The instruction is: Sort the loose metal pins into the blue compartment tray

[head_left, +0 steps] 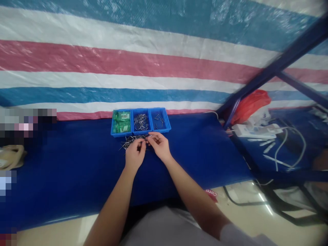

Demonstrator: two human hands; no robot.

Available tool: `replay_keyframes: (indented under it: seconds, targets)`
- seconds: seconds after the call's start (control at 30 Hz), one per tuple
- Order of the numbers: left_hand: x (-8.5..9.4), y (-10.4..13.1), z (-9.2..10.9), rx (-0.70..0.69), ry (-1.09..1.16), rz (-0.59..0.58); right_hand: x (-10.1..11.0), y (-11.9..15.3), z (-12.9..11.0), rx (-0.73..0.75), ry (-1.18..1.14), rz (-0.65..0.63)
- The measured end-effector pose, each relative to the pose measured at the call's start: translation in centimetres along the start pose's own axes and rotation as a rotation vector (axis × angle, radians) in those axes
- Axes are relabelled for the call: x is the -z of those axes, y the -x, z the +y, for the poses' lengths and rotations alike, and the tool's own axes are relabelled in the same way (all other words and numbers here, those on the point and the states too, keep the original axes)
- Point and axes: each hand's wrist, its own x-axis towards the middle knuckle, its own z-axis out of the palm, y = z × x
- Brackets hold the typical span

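Note:
Just in front of the blue trays, a pile of thin metal pins [127, 140], dark and silvery, lies on the blue tabletop. My left hand [135, 153] is over the near side of this pile, its thumb and fingers pinched together. My right hand [161, 146] is closed in a pinch beside it. The fingertips of both hands almost meet around a thin metal pin, mostly hidden by the fingers. Behind them, the middle tray [141, 131] holds many similar pins, and the right tray [165, 127] holds several. Green packets [122, 116] fill the left tray [113, 129].
The blue table [77, 164] runs wide to both sides. A striped plastic sheet [128, 61] hangs behind it. On the right are a blue metal frame [256, 78], a red plastic bag [252, 104] and a white cable [304, 147]. A tan object [14, 155] lies far left.

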Motion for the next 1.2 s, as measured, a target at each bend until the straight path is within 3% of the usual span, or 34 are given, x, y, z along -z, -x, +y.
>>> replay_keyframes:
  seconds: [0.47, 1.2]
  targets:
    - [0.23, 0.04, -0.27, 0.092, -0.008, -0.006, -0.19, 0.19, -0.10, -0.043, 0.048, -0.001]
    - [0.31, 0.08, 0.04, 0.080, 0.018, 0.044, -0.02, 0.18, 0.30, -0.048, 0.073, 0.004]
